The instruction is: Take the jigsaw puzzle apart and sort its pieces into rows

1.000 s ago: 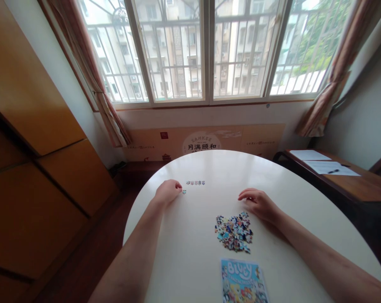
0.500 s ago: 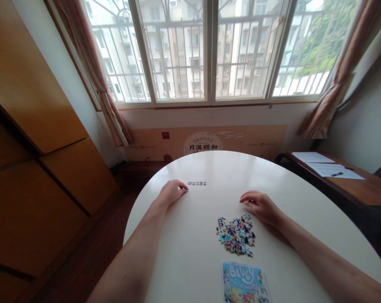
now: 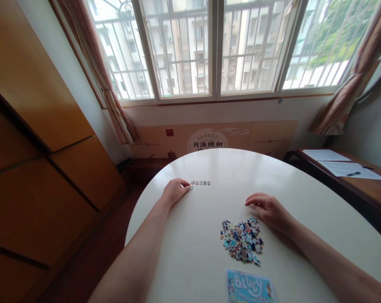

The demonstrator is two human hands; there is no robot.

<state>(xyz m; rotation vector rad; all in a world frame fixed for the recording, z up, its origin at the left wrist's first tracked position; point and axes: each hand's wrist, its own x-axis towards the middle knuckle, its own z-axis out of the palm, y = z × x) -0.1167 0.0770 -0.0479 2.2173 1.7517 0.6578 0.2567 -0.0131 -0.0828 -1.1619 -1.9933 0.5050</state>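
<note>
My left hand rests at the far left of the white table, with thumb and finger pinched on a small light-blue jigsaw puzzle piece. Just beyond that piece, a short row of puzzle pieces lies side by side. My right hand lies loosely on the tabletop to the right, fingers slightly bent and holding nothing. Close to it, on the near side, is a heap of mixed-colour puzzle pieces. Nearer still lies a light-blue Bluey picture sheet, cut off by the bottom edge.
The round white table fills the middle. To its right stands a brown wooden desk with paper sheets and dark glasses or a similar object on top. Wooden cabinets line the left side, and a barred window is ahead.
My left hand has moved slightly toward the row, setting the puzzle piece just below its left end. The right hand stays beside the heap. The whole view has shifted a little.
</note>
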